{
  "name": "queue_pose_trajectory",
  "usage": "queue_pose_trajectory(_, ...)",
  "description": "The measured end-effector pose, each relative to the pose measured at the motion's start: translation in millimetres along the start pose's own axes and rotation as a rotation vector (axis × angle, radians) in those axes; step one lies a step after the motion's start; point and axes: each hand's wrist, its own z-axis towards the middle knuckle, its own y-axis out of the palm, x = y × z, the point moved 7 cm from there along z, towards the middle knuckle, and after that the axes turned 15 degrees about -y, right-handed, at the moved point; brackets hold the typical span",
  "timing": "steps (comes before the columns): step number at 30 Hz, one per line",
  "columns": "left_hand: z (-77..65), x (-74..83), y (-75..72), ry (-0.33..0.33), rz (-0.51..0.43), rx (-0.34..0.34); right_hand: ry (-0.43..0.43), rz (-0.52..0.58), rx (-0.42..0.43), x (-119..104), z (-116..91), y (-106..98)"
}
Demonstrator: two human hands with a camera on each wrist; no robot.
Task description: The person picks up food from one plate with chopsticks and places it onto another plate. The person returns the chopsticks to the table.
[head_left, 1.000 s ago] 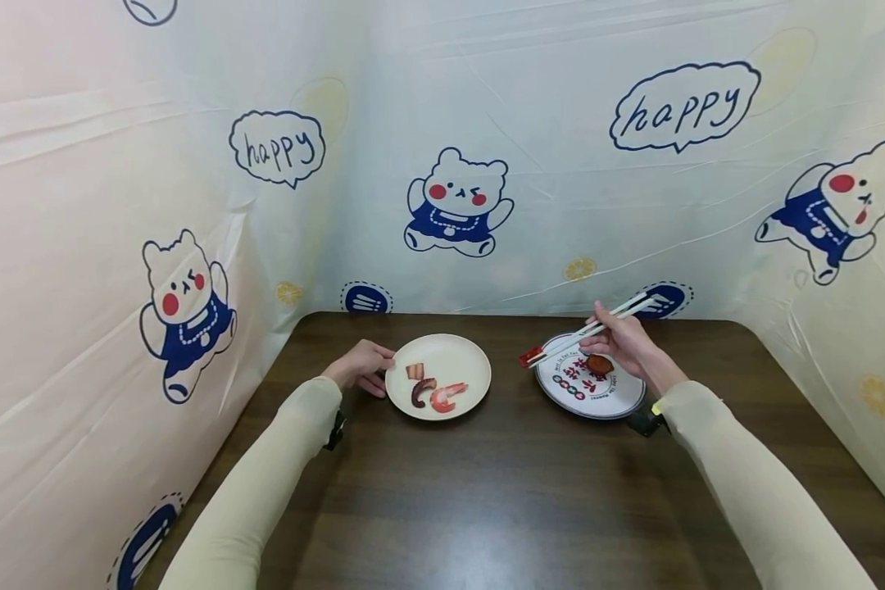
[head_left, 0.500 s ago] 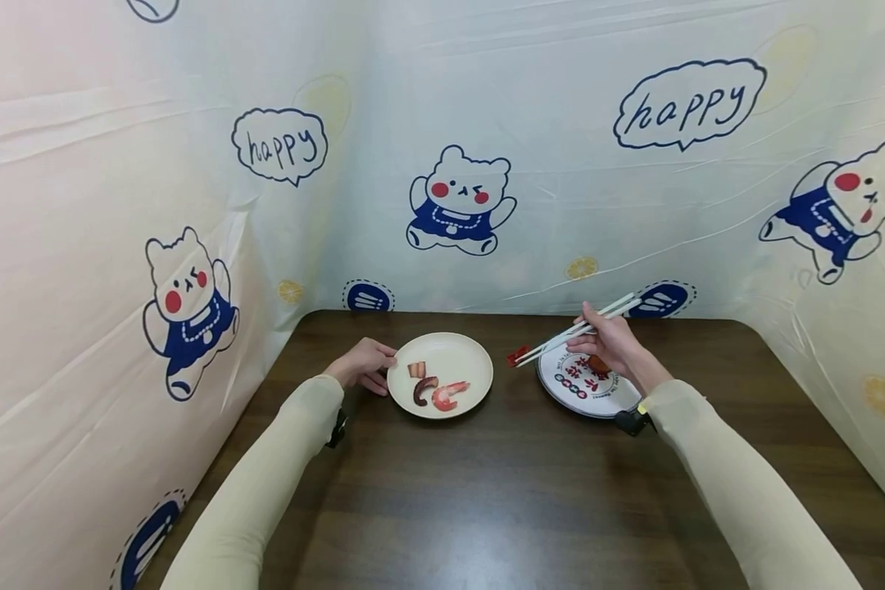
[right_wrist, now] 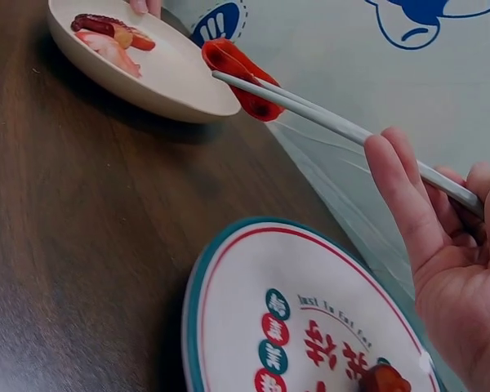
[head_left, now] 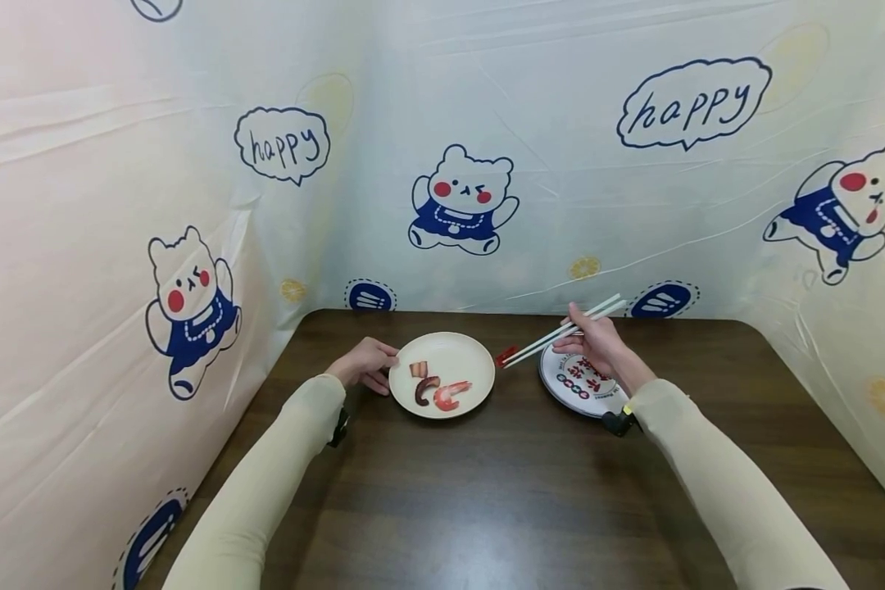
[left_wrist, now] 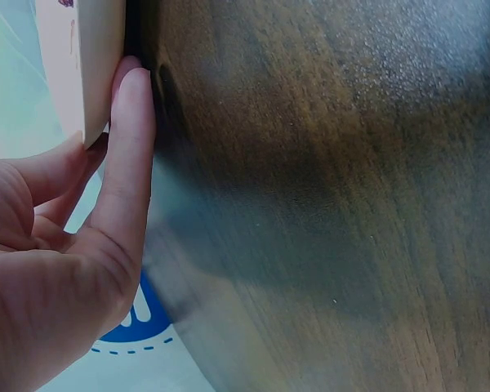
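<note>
My left hand point(head_left: 365, 362) pinches the left rim of a cream plate point(head_left: 459, 352), thumb above and fingers underneath, as the left wrist view shows. On that plate lie a pink shrimp point(head_left: 450, 396), a dark curled tentacle point(head_left: 424, 392) and a small striped piece of meat point(head_left: 418, 369). White chopsticks point(head_left: 560, 332) are held in my right hand point(head_left: 597, 340). Between their tips is a glossy red piece of food point(right_wrist: 237, 77), in the air close to the cream plate's right rim. Below my right hand sits a printed plate point(right_wrist: 229, 249) with a brown food piece point(right_wrist: 384, 380) on it.
Both plates stand toward the far edge of a dark wooden table point(head_left: 442, 492). A pale curtain point(head_left: 546, 123) with bear drawings hangs behind and along the sides. A dark device point(head_left: 619, 421) is strapped at my right wrist.
My right hand has moved left with the chopsticks, carrying the red food piece from over the printed plate toward the cream plate. My left hand stays on the rim.
</note>
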Motion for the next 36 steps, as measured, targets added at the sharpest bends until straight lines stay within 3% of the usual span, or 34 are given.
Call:
queue_pose_trajectory(13, -2.3, 3.7, -0.8, 0.008, 0.014, 0.008, -0.043, -0.013, -0.003, 8, 1, 25)
queue_pose_trajectory(36, -1.3, 2.1, 0.8, -0.007, 0.006, 0.004, -0.081, -0.064, 0.066, 42, 6, 55)
